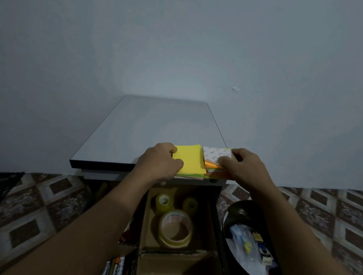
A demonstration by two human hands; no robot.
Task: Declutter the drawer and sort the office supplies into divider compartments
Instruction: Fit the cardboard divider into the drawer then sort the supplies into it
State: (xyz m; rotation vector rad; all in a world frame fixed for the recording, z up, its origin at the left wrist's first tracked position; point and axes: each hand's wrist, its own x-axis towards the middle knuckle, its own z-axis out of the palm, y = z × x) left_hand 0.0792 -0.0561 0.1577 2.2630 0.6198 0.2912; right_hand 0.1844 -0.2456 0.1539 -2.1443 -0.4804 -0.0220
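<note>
backdrop: pale grey wall [184, 40] behind a grey desk top [155, 122]; patterned floor tiles [29, 208] on both sides.
yellow pad [190, 159]: sticky-note stack lying flat on the near edge of the desk top, at 12 o'clock above the open drawer [220, 227]; green and pink layers show underneath.
white-topped pad [215, 155]: second stack just beside it at 3 o'clock, with orange layers below the white sheet.
left hand [161, 164]: grips the yellow pad at its 9 o'clock edge, thumb on top.
right hand [243, 166]: pinches the white-topped pad at its 3 o'clock edge, thumb pressed on the top sheet.
key relation: each pad sits under its own hand. both are near-square, so no long axis matters. the cardboard divider [178, 251] lies at 6 o'clock, below the desk edge and between the forearms, about equally near either hand. judgement: the coming move is back and down.
far compartment: holds a large tape roll [175, 228] and two small rolls [163, 202].
near compartment [176, 271]: bare cardboard showing; a likely home for the pads.
markers [114, 271]: at 7 o'clock, partly cut off.
black container [242, 209]: at 4 o'clock; contents mixed and unclear.
risk: loose layers could fan apart.
</note>
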